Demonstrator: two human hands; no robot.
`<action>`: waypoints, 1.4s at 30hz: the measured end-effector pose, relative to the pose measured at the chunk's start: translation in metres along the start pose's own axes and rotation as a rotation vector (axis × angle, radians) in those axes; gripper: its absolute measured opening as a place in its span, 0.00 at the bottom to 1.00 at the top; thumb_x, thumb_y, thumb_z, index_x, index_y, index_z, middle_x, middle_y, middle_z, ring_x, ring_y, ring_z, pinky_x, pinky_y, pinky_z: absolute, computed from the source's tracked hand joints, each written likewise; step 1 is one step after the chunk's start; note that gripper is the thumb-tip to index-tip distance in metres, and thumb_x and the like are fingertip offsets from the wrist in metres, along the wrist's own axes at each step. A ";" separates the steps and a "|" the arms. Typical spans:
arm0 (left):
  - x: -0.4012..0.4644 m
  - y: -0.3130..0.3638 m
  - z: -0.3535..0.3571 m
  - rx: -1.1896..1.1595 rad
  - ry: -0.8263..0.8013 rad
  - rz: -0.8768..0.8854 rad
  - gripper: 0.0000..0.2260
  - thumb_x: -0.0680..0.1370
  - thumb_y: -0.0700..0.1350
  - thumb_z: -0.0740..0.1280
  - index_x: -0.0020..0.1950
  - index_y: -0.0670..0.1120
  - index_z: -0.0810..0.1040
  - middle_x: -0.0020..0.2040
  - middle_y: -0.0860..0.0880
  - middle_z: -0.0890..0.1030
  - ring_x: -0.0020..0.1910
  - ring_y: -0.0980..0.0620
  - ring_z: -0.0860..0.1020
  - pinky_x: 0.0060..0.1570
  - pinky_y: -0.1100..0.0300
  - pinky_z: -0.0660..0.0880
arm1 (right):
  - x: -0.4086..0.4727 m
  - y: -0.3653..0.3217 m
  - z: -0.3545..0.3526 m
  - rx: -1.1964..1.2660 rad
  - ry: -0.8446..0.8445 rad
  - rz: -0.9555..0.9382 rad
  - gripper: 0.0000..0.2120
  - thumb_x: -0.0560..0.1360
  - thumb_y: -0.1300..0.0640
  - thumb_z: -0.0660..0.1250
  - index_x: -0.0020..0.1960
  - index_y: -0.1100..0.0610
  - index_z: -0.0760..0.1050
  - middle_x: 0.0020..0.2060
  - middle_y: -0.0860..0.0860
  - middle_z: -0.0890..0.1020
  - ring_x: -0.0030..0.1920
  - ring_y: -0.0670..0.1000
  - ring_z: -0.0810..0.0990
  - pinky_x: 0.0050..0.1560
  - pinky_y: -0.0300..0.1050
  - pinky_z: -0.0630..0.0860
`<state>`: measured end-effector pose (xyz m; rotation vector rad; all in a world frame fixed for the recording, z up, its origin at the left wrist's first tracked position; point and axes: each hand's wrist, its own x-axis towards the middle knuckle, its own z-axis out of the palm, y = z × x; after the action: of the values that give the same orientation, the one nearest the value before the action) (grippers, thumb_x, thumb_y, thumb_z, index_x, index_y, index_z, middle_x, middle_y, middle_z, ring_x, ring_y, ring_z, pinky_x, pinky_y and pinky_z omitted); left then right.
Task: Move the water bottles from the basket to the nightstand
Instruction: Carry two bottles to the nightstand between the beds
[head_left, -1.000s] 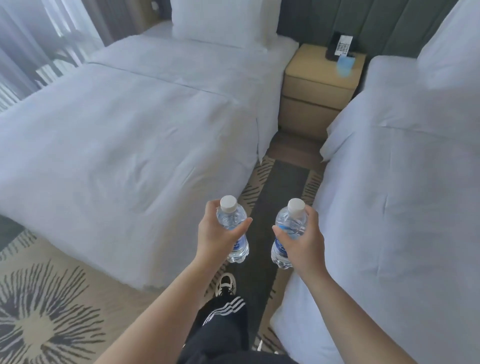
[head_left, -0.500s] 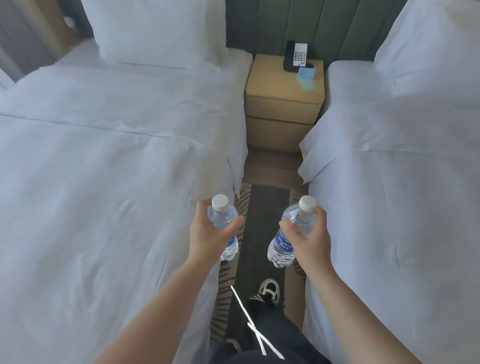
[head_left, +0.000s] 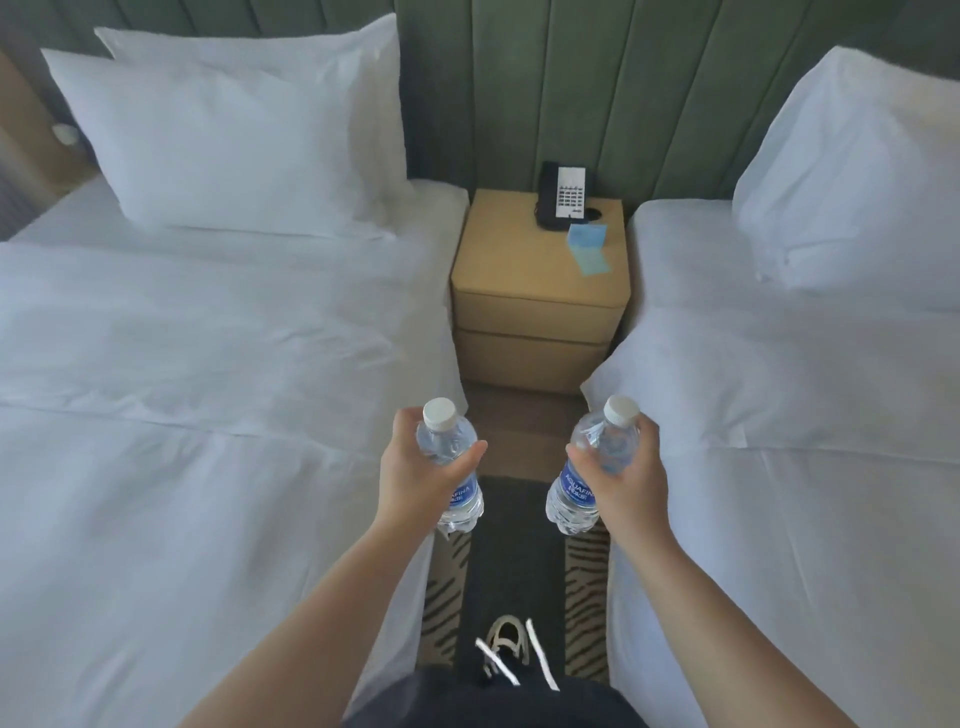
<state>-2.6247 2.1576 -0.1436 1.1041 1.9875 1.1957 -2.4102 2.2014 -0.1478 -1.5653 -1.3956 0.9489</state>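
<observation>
- The left hand (head_left: 415, 473) gripped the left water bottle (head_left: 451, 462), with fingers and thumb curled round its upper body; the bottle stood nearly upright, white cap on top.
- The right hand (head_left: 631, 470) gripped the right water bottle (head_left: 589, 475) in the same manner; this bottle tilted, cap toward the nightstand.
- Both bottles were held in the air, apart from each other, well short of the nightstand (head_left: 540, 275) and in front of it.
- A black telephone (head_left: 562, 196) and a blue notepad (head_left: 588, 248) occupied the rear right part of the nightstand top.
- White beds flanked the nightstand: left bed (head_left: 182, 389), right bed (head_left: 805, 415).
</observation>
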 end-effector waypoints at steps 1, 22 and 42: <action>0.019 0.007 0.008 -0.010 0.003 -0.002 0.24 0.65 0.56 0.78 0.51 0.60 0.66 0.44 0.63 0.76 0.42 0.65 0.77 0.38 0.67 0.71 | 0.022 -0.002 0.000 -0.007 0.011 -0.006 0.31 0.69 0.49 0.74 0.67 0.49 0.63 0.61 0.50 0.75 0.57 0.50 0.77 0.51 0.44 0.78; 0.427 0.068 0.184 -0.085 -0.123 -0.045 0.23 0.63 0.55 0.79 0.47 0.57 0.67 0.44 0.58 0.78 0.43 0.65 0.77 0.38 0.64 0.72 | 0.436 -0.012 0.110 0.009 -0.017 0.106 0.29 0.66 0.53 0.76 0.61 0.46 0.66 0.52 0.41 0.79 0.50 0.39 0.79 0.48 0.32 0.73; 0.759 0.075 0.370 0.127 -0.174 -0.158 0.29 0.65 0.54 0.78 0.59 0.55 0.66 0.51 0.57 0.77 0.45 0.54 0.76 0.36 0.66 0.68 | 0.793 0.050 0.237 -0.085 -0.153 0.330 0.31 0.62 0.54 0.78 0.61 0.46 0.68 0.49 0.43 0.78 0.51 0.48 0.78 0.51 0.44 0.74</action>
<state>-2.6867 2.9922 -0.2786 1.0521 1.9960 0.8731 -2.5266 3.0085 -0.2981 -1.8574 -1.3180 1.2410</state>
